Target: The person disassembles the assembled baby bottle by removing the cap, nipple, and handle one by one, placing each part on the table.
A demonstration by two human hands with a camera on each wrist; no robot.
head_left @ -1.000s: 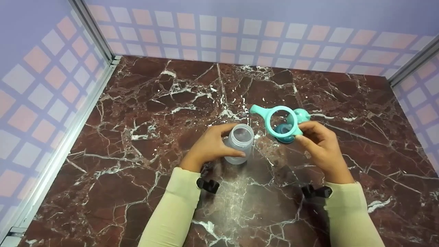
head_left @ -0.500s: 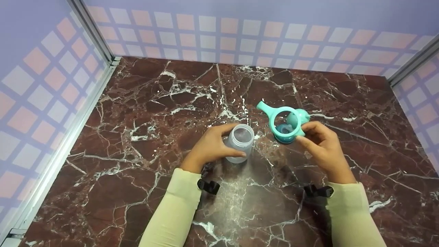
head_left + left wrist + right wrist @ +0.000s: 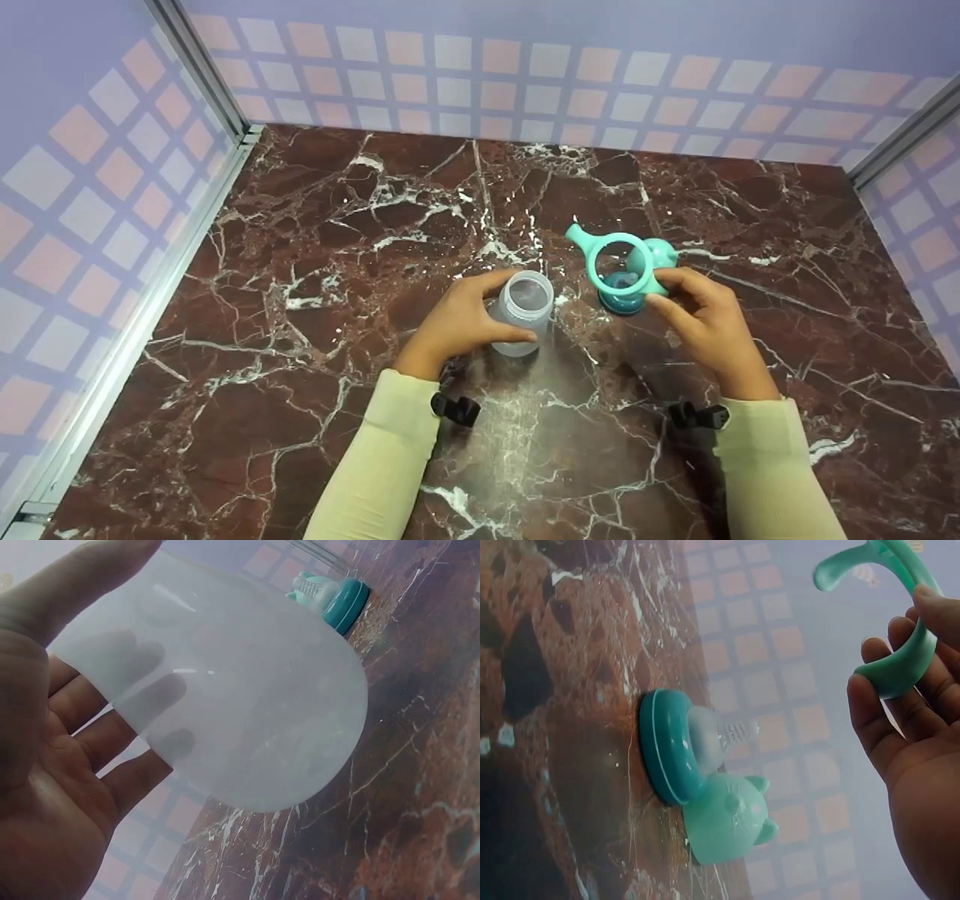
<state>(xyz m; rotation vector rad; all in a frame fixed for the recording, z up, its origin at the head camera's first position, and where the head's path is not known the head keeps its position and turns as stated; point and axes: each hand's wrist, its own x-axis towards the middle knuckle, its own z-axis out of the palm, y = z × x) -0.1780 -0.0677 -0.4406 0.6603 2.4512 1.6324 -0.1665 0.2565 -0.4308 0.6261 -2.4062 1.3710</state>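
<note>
My left hand (image 3: 466,319) grips a clear, frosted baby bottle (image 3: 517,319), its thumb in front and its fingers behind. The bottle is upright with its open mouth facing up; it has no lid on. In the left wrist view the fingers show through the bottle wall (image 3: 255,697). My right hand (image 3: 709,322) pinches one grip of a mint-green bottle handle ring (image 3: 590,270) between thumb and fingers. The ring is held in the air, its other grip pointing to the far left. Below it stands a teal bottle collar (image 3: 664,746) with a clear nipple (image 3: 712,736) pointing up.
Touching or close by the collar, a mint cat-shaped cap (image 3: 727,817) with two ears sits on the dark red marbled table (image 3: 315,420). Tiled, lilac walls (image 3: 525,75) enclose the back and sides. A metal rail (image 3: 142,322) runs along the left edge.
My right hand has shifted the handle ring slightly to the right and turned it a little over the collar and cap. The left hand and bottle have stayed almost still.
</note>
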